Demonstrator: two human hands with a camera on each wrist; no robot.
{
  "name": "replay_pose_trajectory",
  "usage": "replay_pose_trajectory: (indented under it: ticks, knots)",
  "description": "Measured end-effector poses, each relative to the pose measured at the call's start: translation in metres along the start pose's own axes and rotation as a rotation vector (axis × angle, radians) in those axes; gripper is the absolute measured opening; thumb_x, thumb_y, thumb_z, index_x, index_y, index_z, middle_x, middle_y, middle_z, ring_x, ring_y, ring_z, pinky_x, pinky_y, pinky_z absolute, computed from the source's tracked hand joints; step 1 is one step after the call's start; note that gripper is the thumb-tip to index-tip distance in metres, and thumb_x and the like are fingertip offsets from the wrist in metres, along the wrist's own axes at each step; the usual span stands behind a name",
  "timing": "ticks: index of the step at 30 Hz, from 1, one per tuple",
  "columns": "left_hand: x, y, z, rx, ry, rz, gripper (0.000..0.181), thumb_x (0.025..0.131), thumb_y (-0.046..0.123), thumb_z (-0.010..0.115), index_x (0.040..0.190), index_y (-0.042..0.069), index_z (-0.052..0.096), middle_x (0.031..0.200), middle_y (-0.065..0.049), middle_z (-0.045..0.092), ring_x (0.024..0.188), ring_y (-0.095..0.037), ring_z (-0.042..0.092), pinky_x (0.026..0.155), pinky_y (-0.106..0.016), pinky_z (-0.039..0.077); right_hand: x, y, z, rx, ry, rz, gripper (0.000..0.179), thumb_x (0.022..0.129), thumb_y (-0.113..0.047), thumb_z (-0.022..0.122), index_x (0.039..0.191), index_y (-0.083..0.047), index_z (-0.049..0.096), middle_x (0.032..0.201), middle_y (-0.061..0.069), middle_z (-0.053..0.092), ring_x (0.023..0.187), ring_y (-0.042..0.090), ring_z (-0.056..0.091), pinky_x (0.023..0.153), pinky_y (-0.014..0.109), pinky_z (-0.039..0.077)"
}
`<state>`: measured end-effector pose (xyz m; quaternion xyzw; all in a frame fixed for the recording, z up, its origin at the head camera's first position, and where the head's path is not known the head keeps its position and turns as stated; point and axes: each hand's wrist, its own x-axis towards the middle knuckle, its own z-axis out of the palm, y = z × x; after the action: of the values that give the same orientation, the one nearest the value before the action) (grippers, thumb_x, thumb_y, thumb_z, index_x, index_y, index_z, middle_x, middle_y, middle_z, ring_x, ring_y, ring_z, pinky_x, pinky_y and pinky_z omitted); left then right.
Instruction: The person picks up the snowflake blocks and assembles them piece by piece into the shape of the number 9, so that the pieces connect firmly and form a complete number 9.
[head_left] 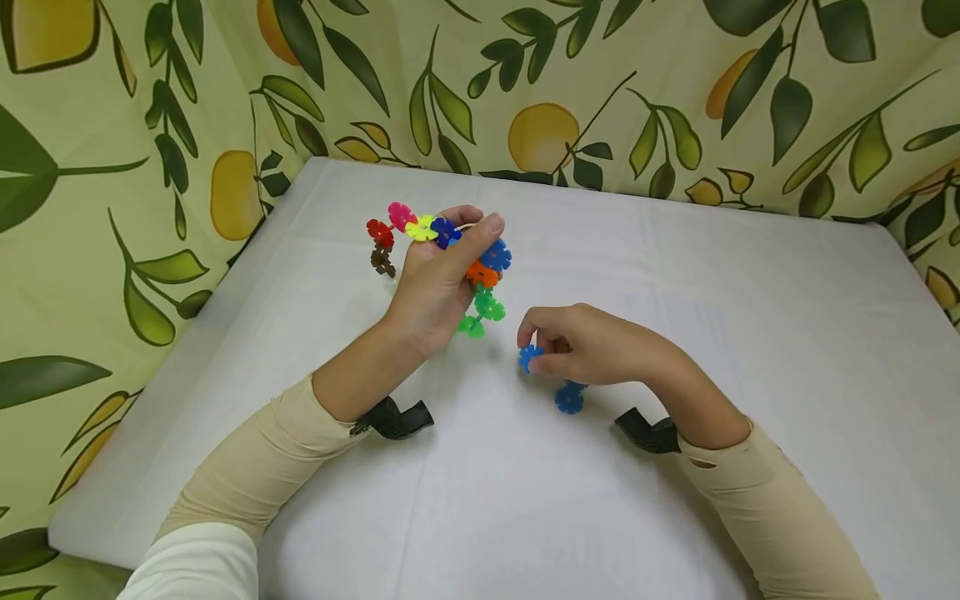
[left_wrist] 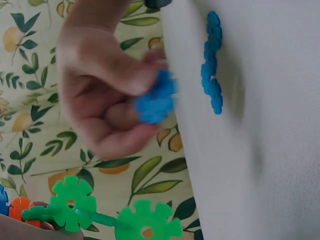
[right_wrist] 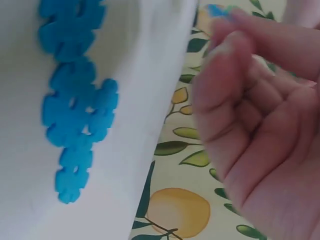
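Observation:
My left hand (head_left: 431, 292) grips a chain of flower-shaped interlocking discs. From its far end hang brown discs (head_left: 382, 260), then red (head_left: 380, 233), pink (head_left: 402, 217), yellow (head_left: 422, 228) and dark blue (head_left: 446, 233) ones. Beyond the thumb come a blue disc (head_left: 496, 255), an orange one (head_left: 482, 273) and green discs (left_wrist: 148, 224). Part of the chain is hidden by the palm. Between thumb and fingers, my right hand (head_left: 600, 343) pinches a blue disc piece (left_wrist: 157, 99), held above the table. Joined blue discs (right_wrist: 70, 107) lie below the right hand, partly covered by it in the head view.
A white cloth covers the table (head_left: 480, 500). Behind and to the left hangs a curtain (head_left: 450, 83) with a leaf and fruit print. Black straps (head_left: 397, 419) stick out from both wrists above the tabletop.

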<state>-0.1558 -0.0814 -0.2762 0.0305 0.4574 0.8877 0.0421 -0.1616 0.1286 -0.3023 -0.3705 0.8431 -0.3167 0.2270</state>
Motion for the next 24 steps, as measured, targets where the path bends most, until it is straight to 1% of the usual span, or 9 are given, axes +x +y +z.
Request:
replay_pose_trajectory:
  ticks: [3, 5, 7, 9, 11, 13, 15, 18, 24]
  knots:
    - [-0.001, -0.002, 0.000, 0.082, -0.007, 0.050, 0.024, 0.095, 0.014, 0.070, 0.113, 0.008, 0.055, 0.105, -0.010, 0.059, 0.099, -0.022, 0.061, 0.088, -0.025, 0.052, -0.003, -0.004, -0.003, 0.221, 0.091, -0.083, 0.020, 0.095, -0.003, 0.068, 0.112, -0.007, 0.059, 0.066, 0.002, 0.056, 0.057, 0.022, 0.051, 0.055, 0.030, 0.046]
    - [-0.001, -0.003, -0.001, 0.150, -0.018, 0.093, 0.027, 0.094, 0.013, 0.071, 0.115, 0.007, 0.054, 0.108, -0.012, 0.060, 0.102, -0.026, 0.062, 0.089, -0.027, 0.053, -0.004, -0.009, -0.003, 0.392, 0.173, -0.129, 0.021, 0.095, 0.000, 0.065, 0.114, -0.003, 0.056, 0.069, 0.010, 0.059, 0.056, 0.027, 0.053, 0.055, 0.031, 0.050]
    - [-0.002, -0.004, -0.002, 0.221, -0.030, 0.141, 0.029, 0.094, 0.013, 0.071, 0.116, 0.006, 0.054, 0.110, -0.014, 0.061, 0.105, -0.029, 0.064, 0.089, -0.029, 0.054, -0.005, -0.013, -0.003, 0.537, 0.268, -0.162, 0.022, 0.096, 0.002, 0.063, 0.116, 0.000, 0.054, 0.073, 0.017, 0.060, 0.058, 0.029, 0.056, 0.057, 0.033, 0.054]
    - [-0.003, -0.005, -0.002, 0.272, -0.040, 0.183, 0.029, 0.093, 0.012, 0.071, 0.116, 0.006, 0.054, 0.109, -0.016, 0.063, 0.105, -0.030, 0.065, 0.089, -0.032, 0.054, -0.005, -0.018, -0.002, 0.643, 0.356, -0.175, 0.022, 0.097, 0.003, 0.061, 0.117, 0.000, 0.053, 0.076, 0.021, 0.061, 0.060, 0.027, 0.058, 0.060, 0.034, 0.057]
    - [-0.003, -0.006, -0.003, 0.305, -0.050, 0.217, 0.029, 0.093, 0.010, 0.072, 0.115, 0.006, 0.054, 0.106, -0.016, 0.065, 0.104, -0.031, 0.066, 0.089, -0.033, 0.055, -0.006, -0.021, -0.001, 0.726, 0.423, -0.180, 0.021, 0.098, 0.004, 0.059, 0.118, -0.001, 0.053, 0.077, 0.021, 0.061, 0.061, 0.026, 0.059, 0.062, 0.033, 0.058]
    - [-0.003, -0.008, -0.003, 0.314, -0.061, 0.241, 0.028, 0.092, 0.008, 0.072, 0.114, 0.006, 0.055, 0.103, -0.017, 0.065, 0.100, -0.030, 0.066, 0.087, -0.033, 0.056, -0.007, -0.024, -0.001, 0.770, 0.464, -0.184, 0.021, 0.098, 0.005, 0.057, 0.117, -0.001, 0.054, 0.076, 0.018, 0.063, 0.060, 0.024, 0.060, 0.063, 0.032, 0.058]
    - [-0.002, -0.009, -0.003, 0.321, -0.070, 0.260, 0.027, 0.091, 0.007, 0.073, 0.112, 0.006, 0.055, 0.100, -0.017, 0.065, 0.095, -0.030, 0.066, 0.084, -0.032, 0.056, -0.007, -0.026, 0.000, 0.803, 0.486, -0.182, 0.021, 0.098, 0.006, 0.057, 0.117, -0.002, 0.054, 0.076, 0.015, 0.064, 0.060, 0.023, 0.061, 0.063, 0.032, 0.058]
    - [-0.002, -0.010, -0.003, 0.320, -0.080, 0.284, 0.027, 0.090, 0.006, 0.073, 0.111, 0.006, 0.056, 0.097, -0.018, 0.064, 0.091, -0.029, 0.066, 0.080, -0.030, 0.057, -0.007, -0.027, 0.001, 0.824, 0.497, -0.178, 0.020, 0.098, 0.005, 0.058, 0.117, -0.001, 0.054, 0.076, 0.015, 0.064, 0.059, 0.023, 0.061, 0.062, 0.032, 0.058]
    - [-0.003, -0.013, -0.002, 0.340, -0.094, 0.328, 0.026, 0.090, 0.005, 0.073, 0.110, 0.006, 0.056, 0.097, -0.018, 0.063, 0.089, -0.028, 0.064, 0.075, -0.027, 0.057, -0.006, -0.028, 0.003, 0.870, 0.509, -0.181, 0.019, 0.097, 0.005, 0.059, 0.115, -0.001, 0.053, 0.074, 0.016, 0.065, 0.057, 0.022, 0.061, 0.060, 0.032, 0.058]
